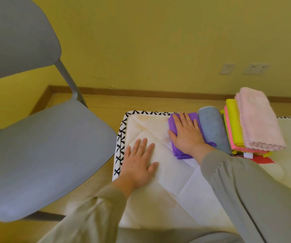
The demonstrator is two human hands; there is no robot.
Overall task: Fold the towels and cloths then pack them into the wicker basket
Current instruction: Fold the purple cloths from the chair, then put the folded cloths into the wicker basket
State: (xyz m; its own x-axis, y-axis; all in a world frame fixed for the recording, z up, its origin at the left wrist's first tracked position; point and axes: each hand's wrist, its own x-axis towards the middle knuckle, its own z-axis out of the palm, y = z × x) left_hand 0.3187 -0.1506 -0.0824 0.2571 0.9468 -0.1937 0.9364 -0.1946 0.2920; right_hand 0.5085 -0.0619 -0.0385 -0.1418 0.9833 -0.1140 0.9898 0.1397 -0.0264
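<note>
Fingers, head view:
- Left hand (pixel 138 162): flat on the mat (pixel 122 137), fingers (pixel 142 146) straight and spread, grasping nothing.
- Right hand (pixel 185 132): flat on the purple cloth (pixel 173 123), fingers (pixel 181 120) straight, pressing it down rather than clutching it.

Task state, as I judge it:
- Purple cloth: folded, at the mat's far edge, touching the grey cloth (pixel 213 128).
- Grey cloth: folded or rolled, I cannot tell which.
- Stack just right of it: pink towel (pixel 258 120) on top, yellow cloth (pixel 234 120) and coral cloth (pixel 228 132) beneath, with further edges below that I cannot sort. All look folded.
- Whiter sheet (pixel 186 174) under the right wrist: another cloth or part of the mat, I cannot tell.
- Basket: not in view, and I see nothing packed.
- Reading: folding is nearly or fully done, and all the packing is left.

Surface:
- Mat: quilted, white, with black-and-white trim along the left and far edges, lying on a wood floor (pixel 97 102).
- Red patch (pixel 262 159) at the stack's near edge.

Room:
- Grey chair (pixel 45 155) to the left.
- Yellow wall (pixel 158 41) with brown skirting (pixel 141 91).
- Two sockets (pixel 255 68) on the wall at right.
</note>
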